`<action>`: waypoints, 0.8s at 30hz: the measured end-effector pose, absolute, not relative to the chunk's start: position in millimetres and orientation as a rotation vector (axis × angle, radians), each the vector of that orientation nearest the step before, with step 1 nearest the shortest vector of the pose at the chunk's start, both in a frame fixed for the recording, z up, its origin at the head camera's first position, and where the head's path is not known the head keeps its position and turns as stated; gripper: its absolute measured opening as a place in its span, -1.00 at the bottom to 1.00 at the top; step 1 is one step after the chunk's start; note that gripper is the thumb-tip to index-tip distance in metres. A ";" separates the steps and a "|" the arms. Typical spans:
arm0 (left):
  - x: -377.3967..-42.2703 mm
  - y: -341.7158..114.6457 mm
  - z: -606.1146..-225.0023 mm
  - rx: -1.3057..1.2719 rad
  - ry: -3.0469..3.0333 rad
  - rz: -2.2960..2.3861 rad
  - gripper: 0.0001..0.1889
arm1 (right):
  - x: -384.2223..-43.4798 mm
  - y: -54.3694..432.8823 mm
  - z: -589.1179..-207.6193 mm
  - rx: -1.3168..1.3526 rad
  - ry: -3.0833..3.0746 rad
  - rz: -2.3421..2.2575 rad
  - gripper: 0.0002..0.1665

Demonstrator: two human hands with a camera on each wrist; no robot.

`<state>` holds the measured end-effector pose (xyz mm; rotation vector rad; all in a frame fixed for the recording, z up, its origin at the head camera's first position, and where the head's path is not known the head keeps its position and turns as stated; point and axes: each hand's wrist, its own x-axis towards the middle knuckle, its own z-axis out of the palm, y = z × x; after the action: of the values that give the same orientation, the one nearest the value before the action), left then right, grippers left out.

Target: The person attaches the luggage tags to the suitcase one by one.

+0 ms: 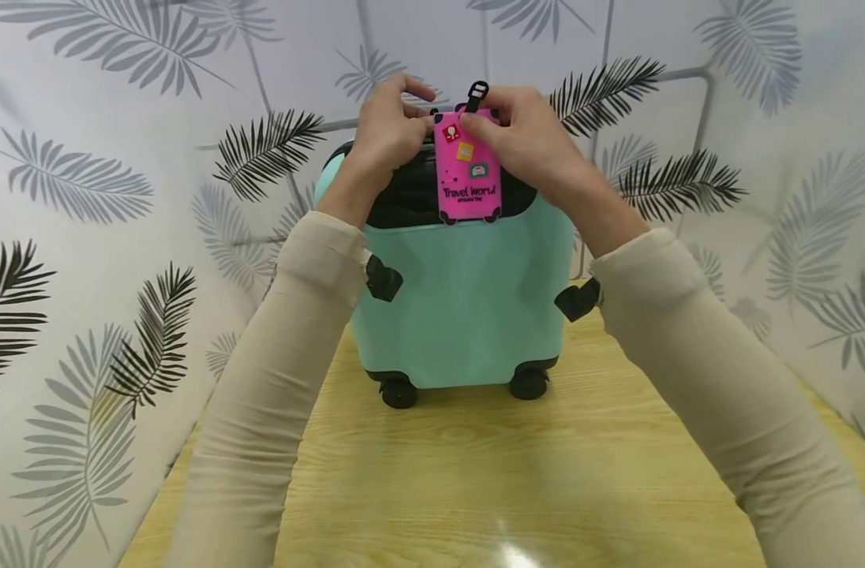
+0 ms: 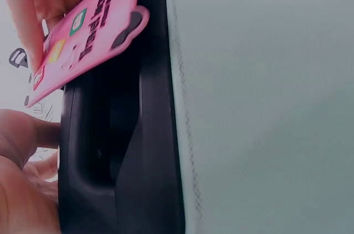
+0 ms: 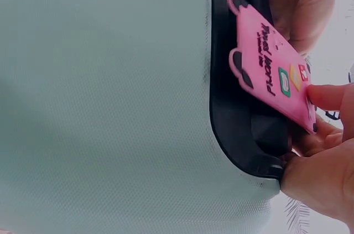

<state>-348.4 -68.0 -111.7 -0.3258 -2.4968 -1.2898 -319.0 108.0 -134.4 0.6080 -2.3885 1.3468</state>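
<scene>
A pink luggage tag (image 1: 468, 177), printed "Travel World" with small colourful badges, hangs in front of the black top section of a mint-green suitcase (image 1: 461, 308). My right hand (image 1: 528, 130) pinches its upper part, thumb on the printed face. From its top sticks up a black buckled strap (image 1: 477, 95). On the other side, my left hand (image 1: 397, 126) is bent over the suitcase's top, fingertips close to the tag's left edge. In the left wrist view, fingers of the left hand (image 2: 22, 156) reach behind the black handle frame (image 2: 88, 156); I cannot tell whether they grip anything.
The suitcase stands upright on black wheels (image 1: 399, 393) on a wood-grain surface (image 1: 461, 481). Close behind and at both sides rise pale panels (image 1: 113, 237) with a feather-leaf print. Black wrist mounts (image 1: 383, 278) stick out from both sleeves.
</scene>
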 end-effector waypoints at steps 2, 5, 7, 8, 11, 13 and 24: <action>-348.9 -68.8 -112.1 -0.331 -2.504 -1.267 -0.69 | -319.0 108.2 -135.1 0.615 -2.405 1.328 -0.62; -350.0 -70.1 -112.6 -0.324 -2.505 -1.228 -0.72 | -318.7 108.1 -135.9 0.616 -2.427 1.298 -0.62; -350.6 -71.0 -112.9 -0.316 -2.485 -1.221 -0.73 | -318.4 107.5 -136.1 0.618 -2.438 1.280 -0.61; -350.6 -71.5 -113.2 -0.310 -2.469 -1.227 -0.73 | -318.1 107.3 -136.2 0.619 -2.441 1.270 -0.61; -350.2 -72.8 -114.7 -0.299 -2.426 -1.234 -0.75 | -316.8 106.8 -136.8 0.625 -2.444 1.239 -0.63; -349.9 -73.6 -115.7 -0.292 -2.400 -1.220 -0.76 | -315.9 106.3 -137.1 0.637 -2.443 1.221 -0.65; -352.2 -71.3 -118.4 -0.276 -2.363 -1.214 -0.73 | -314.0 102.2 -134.1 0.609 -2.501 1.174 -0.66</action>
<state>-352.2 -71.3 -118.4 -0.2764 -2.3634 -1.2140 -314.0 102.2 -134.1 0.6086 -2.5006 1.1738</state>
